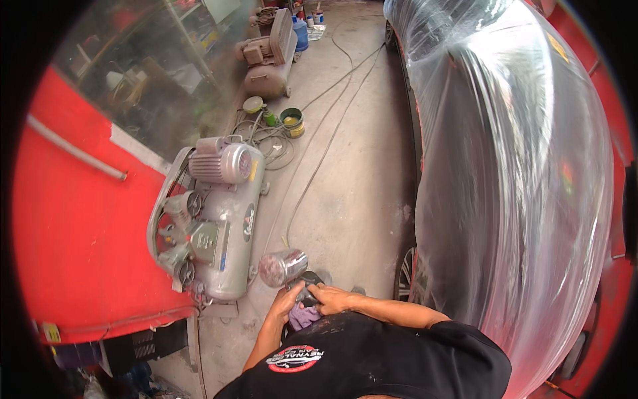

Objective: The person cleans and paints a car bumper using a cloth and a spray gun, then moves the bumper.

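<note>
Close to my body, both hands meet at a silver metal cup [284, 267] joined to a dark fitting [308, 282]. The cup tilts away to the left, its round end facing left. My left hand [284, 302] is closed at the near side of the dark fitting. From the other side, my right hand [330, 299] has its fingers wrapped on the same fitting. A crumpled purple cloth [304, 316] hangs just below, between the hands; which one grips it I cannot tell. My fingers partly hide the fitting.
A grey air compressor [229, 219] stands to the left, and a dusty second compressor [269, 60] farther off. Hoses [325, 133] trail over the concrete floor past an open paint can [292, 123]. Along the right runs a car under clear plastic sheeting [505, 166]. The left wall [80, 219] is red.
</note>
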{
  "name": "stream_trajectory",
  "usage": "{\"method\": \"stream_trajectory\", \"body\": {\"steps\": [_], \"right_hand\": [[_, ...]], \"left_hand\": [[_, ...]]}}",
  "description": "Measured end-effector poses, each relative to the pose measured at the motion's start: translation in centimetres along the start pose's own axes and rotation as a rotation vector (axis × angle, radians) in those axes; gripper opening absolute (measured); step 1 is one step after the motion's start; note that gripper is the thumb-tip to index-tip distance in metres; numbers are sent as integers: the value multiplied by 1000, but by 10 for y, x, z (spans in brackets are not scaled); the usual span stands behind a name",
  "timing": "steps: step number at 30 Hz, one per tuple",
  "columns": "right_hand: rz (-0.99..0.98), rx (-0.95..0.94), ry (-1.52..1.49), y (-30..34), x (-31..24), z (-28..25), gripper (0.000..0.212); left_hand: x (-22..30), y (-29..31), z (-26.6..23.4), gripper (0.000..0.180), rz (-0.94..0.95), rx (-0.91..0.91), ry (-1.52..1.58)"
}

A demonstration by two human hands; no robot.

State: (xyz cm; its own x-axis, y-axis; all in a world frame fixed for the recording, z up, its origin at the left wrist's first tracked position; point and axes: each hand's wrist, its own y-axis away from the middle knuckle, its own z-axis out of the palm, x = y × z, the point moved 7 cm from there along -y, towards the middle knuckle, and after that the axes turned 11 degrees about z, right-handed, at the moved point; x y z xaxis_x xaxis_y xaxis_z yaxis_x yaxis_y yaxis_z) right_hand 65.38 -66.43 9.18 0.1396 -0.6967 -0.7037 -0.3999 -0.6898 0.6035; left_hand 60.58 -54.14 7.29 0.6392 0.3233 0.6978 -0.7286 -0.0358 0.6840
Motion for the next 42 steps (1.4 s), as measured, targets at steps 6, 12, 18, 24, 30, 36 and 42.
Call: {"method": "stream_trajectory", "body": {"steps": [6, 12, 18, 24, 30, 36, 42], "right_hand": [[29, -167, -469, -135, 121, -102, 55], [613, 401, -241, -262, 287, -317, 30], [708, 544, -333, -475, 437, -456, 31], [712, 603, -764, -721, 583, -565, 32], [848, 823, -31, -847, 643, -654, 39], [951, 965, -63, -883, 703, -718, 50], [973, 961, -15, -904, 721, -729, 46]], "left_hand": [[-4, -173, -24, 26, -23, 57, 26], [66, -301, -34, 39, -169, 205, -40], [67, -346, -57, 31, -234, 478, -88], [-18, -401, -55, 34, -576, 639, -120], [-81, -610, -18, 34, -554, 645, 4], [-95, -743, -8, 34, -464, 536, 54], [-100, -805, -16, 34, -362, 512, 36]]}}
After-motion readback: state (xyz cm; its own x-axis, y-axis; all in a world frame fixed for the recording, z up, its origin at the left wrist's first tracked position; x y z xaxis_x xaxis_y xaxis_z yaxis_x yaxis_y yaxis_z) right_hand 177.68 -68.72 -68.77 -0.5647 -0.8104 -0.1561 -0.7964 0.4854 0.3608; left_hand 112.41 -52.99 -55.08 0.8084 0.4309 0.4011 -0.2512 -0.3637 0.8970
